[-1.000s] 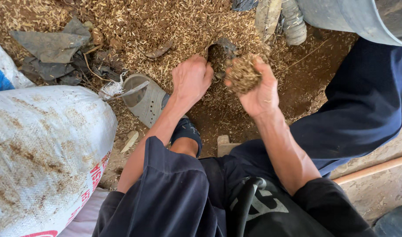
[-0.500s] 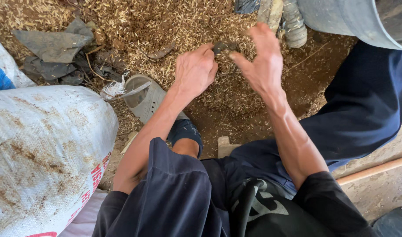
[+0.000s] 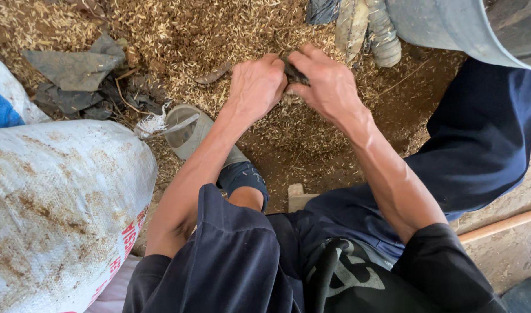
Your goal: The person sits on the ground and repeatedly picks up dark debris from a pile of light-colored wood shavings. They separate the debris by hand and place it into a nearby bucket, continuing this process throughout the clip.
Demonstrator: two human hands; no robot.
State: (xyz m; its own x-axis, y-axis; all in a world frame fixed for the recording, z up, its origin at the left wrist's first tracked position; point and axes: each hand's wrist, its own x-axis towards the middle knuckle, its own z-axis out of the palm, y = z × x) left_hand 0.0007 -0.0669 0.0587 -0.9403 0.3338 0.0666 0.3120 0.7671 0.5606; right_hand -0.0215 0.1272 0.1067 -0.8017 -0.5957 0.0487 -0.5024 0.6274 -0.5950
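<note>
Both hands curled: left hand point(image 3: 256, 87) and right hand point(image 3: 329, 84) pinch a small dark lump point(image 3: 294, 74) over the husk pile point(image 3: 219, 35), sack point(image 3: 57, 208) close left, metal tub point(image 3: 445, 26) close right.

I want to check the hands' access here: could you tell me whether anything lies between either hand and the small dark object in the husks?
Nothing visible does. The left hand and right hand both already touch the small dark object above the husk pile.

- Dark navy sleeves point(image 3: 230, 255) pushed up to the elbows, forearms bare.
- Dark navy trousers point(image 3: 480, 139).
- Grey slip-on shoe point(image 3: 190, 130) over a navy sock point(image 3: 245, 177), just beside the sleeves.
</note>
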